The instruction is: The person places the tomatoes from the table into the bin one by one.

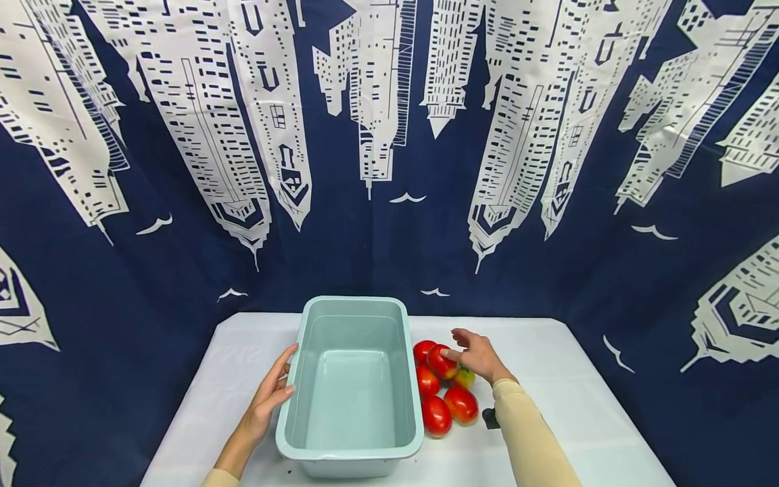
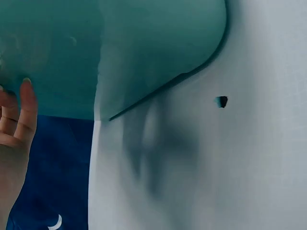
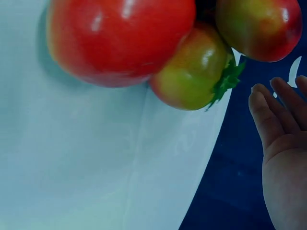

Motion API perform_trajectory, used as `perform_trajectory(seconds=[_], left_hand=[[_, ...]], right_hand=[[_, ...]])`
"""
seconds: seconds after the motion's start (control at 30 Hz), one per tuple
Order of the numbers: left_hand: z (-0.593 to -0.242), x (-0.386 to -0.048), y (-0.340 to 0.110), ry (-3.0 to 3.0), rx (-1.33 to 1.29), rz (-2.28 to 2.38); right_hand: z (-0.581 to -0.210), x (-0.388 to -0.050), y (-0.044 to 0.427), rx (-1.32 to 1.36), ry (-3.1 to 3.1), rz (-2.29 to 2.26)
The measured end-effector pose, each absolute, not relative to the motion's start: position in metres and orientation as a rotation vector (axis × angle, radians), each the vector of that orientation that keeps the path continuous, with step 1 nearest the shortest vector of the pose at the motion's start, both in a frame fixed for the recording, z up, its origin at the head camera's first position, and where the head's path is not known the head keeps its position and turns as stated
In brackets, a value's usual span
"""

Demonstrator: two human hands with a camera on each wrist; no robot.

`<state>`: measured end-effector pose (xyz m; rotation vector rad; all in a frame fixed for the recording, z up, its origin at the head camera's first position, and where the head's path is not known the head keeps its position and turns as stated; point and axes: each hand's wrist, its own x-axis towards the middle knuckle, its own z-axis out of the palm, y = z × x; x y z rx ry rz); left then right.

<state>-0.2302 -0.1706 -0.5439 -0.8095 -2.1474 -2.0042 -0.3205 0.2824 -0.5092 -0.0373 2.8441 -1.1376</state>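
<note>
A pale green plastic basin [image 1: 353,406] stands with nothing inside it. The left hand [image 1: 268,399] touches its left rim with spread fingers; in the left wrist view that hand [image 2: 17,124] lies at the basin's wall [image 2: 57,62]. Several red tomatoes [image 1: 436,415] and a yellow-green one [image 1: 464,377] lie close together along the basin's right side. Over the upper red tomato [image 1: 442,362] reaches the right hand [image 1: 481,355], fingers extended. In the right wrist view the right hand [image 3: 283,139] shows open beside the green-topped tomato [image 3: 192,72].
The white table [image 1: 535,365] extends on both sides of the basin. Behind it hangs a dark blue cloth [image 1: 365,257] with white buildings and birds. A small dark object [image 1: 490,419] shows beside the right sleeve. Tiny dark specks lie near the basin's front.
</note>
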Motion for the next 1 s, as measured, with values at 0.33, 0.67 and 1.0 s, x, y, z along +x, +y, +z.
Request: perform_trajectory(seconds=[0.33,0.67,1.0], left_hand=[[-0.55,-0.223,-0.175,-2.249,-0.836,-1.92],[-0.55,-0.224,-0.172,-2.32,-0.788,-1.928],[-0.553,-0.225,-0.171,-2.259,-0.835,-1.992]], right_hand=[[-0.521,-0.315,0.287,-0.026,2.785,-1.306],[-0.533,-0.314,0.284,-0.036,2.61,-1.558],[-0.537,-0.313,0.281,0.006,2.626,-1.458]])
